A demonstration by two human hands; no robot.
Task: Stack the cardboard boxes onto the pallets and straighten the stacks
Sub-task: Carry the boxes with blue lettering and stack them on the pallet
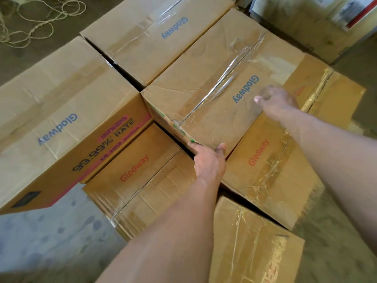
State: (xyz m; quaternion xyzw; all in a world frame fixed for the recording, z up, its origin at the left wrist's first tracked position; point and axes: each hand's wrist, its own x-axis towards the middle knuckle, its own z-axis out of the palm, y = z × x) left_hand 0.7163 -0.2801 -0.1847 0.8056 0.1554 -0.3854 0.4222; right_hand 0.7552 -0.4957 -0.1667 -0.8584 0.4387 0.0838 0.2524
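Note:
A taped cardboard box (206, 86) with blue "Glodway" print lies on top of the stack at the centre. My left hand (210, 162) grips its near corner, thumb on top. My right hand (279, 103) holds its right edge, fingers curled over the side. Two more top-layer boxes sit beside it: one at the left (61, 111) with "99.99% RATE" on its side, one at the back (155, 31). Lower boxes with red "Glodway" print lie under them: one near the centre (140, 180) and one at the right (285, 164). No pallet is visible.
Another taped box (255, 242) stands at the near bottom, against my arms. Coiled rope (36, 19) lies on the concrete floor at the top left. More cartons (306, 23) stand at the top right. Bare grey floor (51, 231) shows at the bottom left.

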